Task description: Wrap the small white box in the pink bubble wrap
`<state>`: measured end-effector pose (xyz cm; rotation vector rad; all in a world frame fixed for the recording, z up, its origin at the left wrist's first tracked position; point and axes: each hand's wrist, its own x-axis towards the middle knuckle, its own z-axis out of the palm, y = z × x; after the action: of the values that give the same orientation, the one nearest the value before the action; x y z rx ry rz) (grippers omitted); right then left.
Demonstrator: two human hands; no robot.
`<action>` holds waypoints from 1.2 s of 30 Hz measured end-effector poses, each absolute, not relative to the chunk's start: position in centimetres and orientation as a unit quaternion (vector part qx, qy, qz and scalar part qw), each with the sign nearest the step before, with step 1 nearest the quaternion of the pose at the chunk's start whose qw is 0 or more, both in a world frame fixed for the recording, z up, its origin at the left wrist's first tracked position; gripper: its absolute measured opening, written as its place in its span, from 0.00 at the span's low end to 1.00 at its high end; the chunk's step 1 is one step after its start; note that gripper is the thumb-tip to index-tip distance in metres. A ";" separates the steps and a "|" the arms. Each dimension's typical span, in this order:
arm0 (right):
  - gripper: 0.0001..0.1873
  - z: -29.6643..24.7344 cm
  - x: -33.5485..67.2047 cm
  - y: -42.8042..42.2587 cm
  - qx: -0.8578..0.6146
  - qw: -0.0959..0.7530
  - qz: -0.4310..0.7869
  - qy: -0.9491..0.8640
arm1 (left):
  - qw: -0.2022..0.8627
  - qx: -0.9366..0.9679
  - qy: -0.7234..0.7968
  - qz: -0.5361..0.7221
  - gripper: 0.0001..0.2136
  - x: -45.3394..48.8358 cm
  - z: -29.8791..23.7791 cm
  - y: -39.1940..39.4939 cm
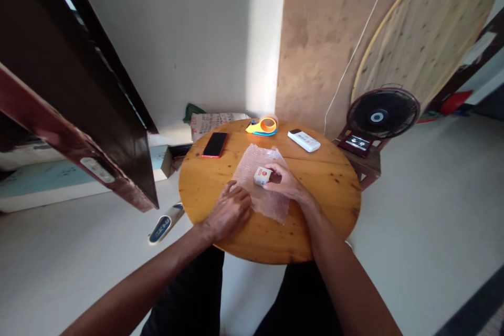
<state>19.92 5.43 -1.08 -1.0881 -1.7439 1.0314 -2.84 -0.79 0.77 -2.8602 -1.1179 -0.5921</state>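
A small white box (261, 176) with red print stands on a sheet of bubble wrap (271, 205), near the sheet's middle. My right hand (284, 181) grips the box from its right side, thumb in front and fingers behind. At the left edge of the sheet, my left hand (231, 210) rests with curled fingers closed on the bubble wrap; its fingertips are partly hidden. Both lie on a round wooden table (326, 184).
Toward the table's back are a black-screened phone with a red edge (216, 145), a yellow and blue tape dispenser (263, 125) and a white power bank (304, 140). A fan (380, 115) stands on the right. An open door (98, 89) is at the left.
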 end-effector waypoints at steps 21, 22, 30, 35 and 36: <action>0.14 0.1 20.5 5.6 -0.577 0.450 0.365 -0.576 | -0.111 -0.837 -0.488 -0.219 0.07 1.7 3.2 10.6; 0.14 0.0 20.4 5.6 -0.585 0.449 0.360 -0.573 | -0.157 -0.826 -0.489 -0.232 0.07 1.5 3.1 10.6; 0.13 -0.1 20.2 5.5 -0.596 0.437 0.391 -0.548 | -0.462 -0.721 -0.404 -0.322 0.17 1.0 1.5 10.4; 0.13 0.1 20.1 5.4 -0.582 0.448 0.403 -0.546 | -0.551 -0.677 -0.356 -0.333 0.11 1.5 0.6 10.8; 0.13 0.2 20.1 5.3 -0.581 0.449 0.406 -0.543 | -0.554 -0.674 -0.352 -0.337 0.11 1.6 0.6 10.9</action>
<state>20.06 5.30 0.21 -1.4382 -1.3436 1.0042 1.55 10.87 0.57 -3.4988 -1.8261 -1.7495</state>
